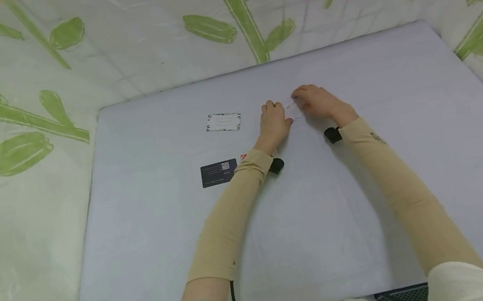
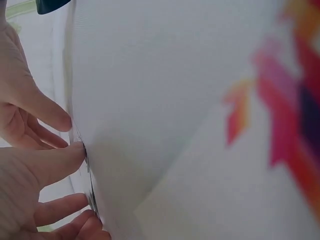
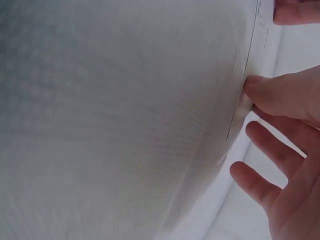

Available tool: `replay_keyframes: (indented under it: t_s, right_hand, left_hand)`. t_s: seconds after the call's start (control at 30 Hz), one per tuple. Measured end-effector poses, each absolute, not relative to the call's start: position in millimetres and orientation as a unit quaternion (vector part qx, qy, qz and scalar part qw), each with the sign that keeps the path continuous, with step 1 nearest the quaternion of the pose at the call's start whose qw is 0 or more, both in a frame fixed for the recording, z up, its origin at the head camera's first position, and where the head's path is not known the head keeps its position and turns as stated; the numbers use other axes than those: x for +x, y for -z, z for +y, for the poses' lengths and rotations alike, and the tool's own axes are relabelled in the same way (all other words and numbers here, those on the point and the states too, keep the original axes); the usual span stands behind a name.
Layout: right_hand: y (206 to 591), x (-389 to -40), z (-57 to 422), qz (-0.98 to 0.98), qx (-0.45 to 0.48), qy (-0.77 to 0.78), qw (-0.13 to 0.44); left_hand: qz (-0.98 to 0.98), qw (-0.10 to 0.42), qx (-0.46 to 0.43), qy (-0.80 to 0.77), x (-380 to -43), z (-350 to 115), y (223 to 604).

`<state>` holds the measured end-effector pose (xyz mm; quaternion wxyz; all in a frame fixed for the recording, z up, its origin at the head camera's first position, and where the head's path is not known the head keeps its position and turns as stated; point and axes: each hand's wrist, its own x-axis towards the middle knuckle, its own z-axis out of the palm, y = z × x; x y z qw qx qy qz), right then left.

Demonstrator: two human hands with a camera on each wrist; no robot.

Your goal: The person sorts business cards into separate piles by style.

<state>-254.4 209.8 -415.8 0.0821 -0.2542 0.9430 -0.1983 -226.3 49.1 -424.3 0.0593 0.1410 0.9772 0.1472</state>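
Head view: the card (image 1: 293,110) is between the two hands, over the far half of the tabletop (image 1: 152,131), its small print facing up; whether it lies flat or is slightly raised, I cannot tell. The right hand (image 1: 319,102) pinches its right side between thumb and forefinger, with the other fingers loosely spread, as the right wrist view shows; so slight a hold probably suits something thin and leaves most of the printed face uncovered. The left hand (image 1: 273,123) is partly closed, thumb and curled fingers at the card's left edge, seemingly to steady it from the opposite side. To the left of that hand, the floral card (image 1: 223,122) lies face up and well apart, likely out of the fingers' way. Nearer the person, the dark card (image 1: 219,173) lies beside the left sleeve (image 1: 232,223), and the red-marked card (image 1: 244,157) is mostly hidden beneath that forearm, which presumably crosses above it to reach the work. Black wrist cameras (image 1: 332,134) sit at the inner wrists, perhaps to face each grip.
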Motion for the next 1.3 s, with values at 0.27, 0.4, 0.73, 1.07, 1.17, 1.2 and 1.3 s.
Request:
replay_keyframes:
  t_s: [0.27,0.4,0.73,1.07,1.17,1.2,1.3]
  right_hand:
    - [415,-250,214,0.932,-0.233,0.275,0.034]
    - [415,-243,216,0.917,-0.200,0.344,-0.002]
    - [408,-220,217,0.890,-0.133,0.428,-0.091]
    - [393,-194,217,0.882,-0.115,0.451,-0.069]
    - [392,-186,217,0.883,-0.108,0.456,-0.043]
    - [393,-184,216,0.882,-0.107,0.457,-0.034]
    - [396,-177,216,0.881,-0.106,0.461,-0.010]
  left_hand:
    - [0.954,0.051,0.150,-0.255,-228,44,426]
    - [0.934,0.047,0.165,-0.313,-229,42,427]
    - [0.876,0.014,0.196,-0.441,-222,26,418]
    - [0.841,0.015,0.234,-0.487,-201,10,398]
    - [0.840,0.043,0.236,-0.487,-193,5,397]
    - [0.841,0.052,0.235,-0.484,-191,3,397]
    - [0.849,0.077,0.234,-0.467,-184,-1,398]
